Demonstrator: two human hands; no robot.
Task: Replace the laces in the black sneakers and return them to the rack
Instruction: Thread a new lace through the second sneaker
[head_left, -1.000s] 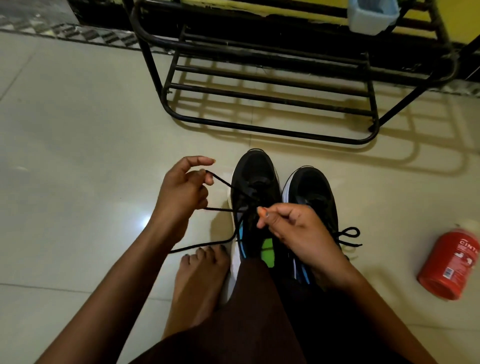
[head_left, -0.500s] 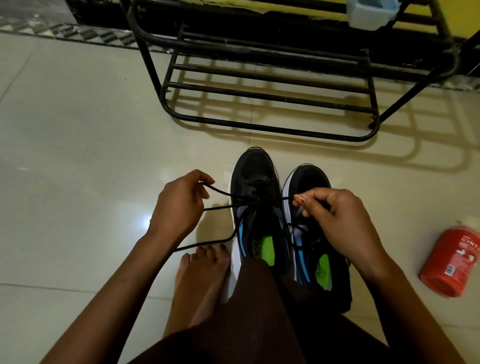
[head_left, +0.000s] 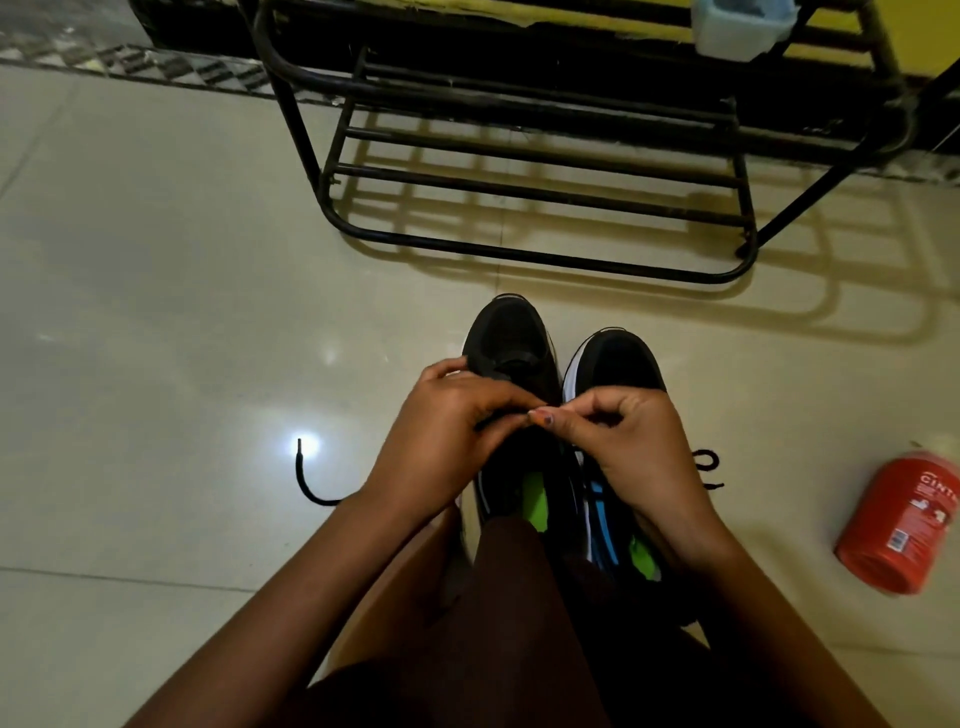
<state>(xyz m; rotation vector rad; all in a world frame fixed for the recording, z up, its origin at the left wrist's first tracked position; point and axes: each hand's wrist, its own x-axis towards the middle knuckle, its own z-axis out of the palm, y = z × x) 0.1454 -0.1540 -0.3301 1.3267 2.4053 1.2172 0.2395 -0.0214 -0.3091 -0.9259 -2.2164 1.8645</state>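
Two black sneakers stand side by side on the tiled floor, toes toward the rack: the left sneaker (head_left: 511, 340) and the right sneaker (head_left: 618, 364), both with green insoles. My left hand (head_left: 441, 441) and my right hand (head_left: 631, 441) meet over the left sneaker's lacing, fingertips pinched together on its black lace. The lace's free end (head_left: 304, 478) trails on the floor at the left. The right sneaker's tied lace loops (head_left: 706, 465) stick out beyond my right hand. The black metal shoe rack (head_left: 535, 187) stands just beyond the toes.
A red canister (head_left: 904, 525) lies on the floor at the right. A pale blue container (head_left: 743, 23) hangs on the rack's upper bar. My knee and dark clothing fill the lower middle. Bare tiles spread to the left.
Both hands came together over the left sneaker from being spread apart with the lace taut. The lace's left end dropped onto the floor.
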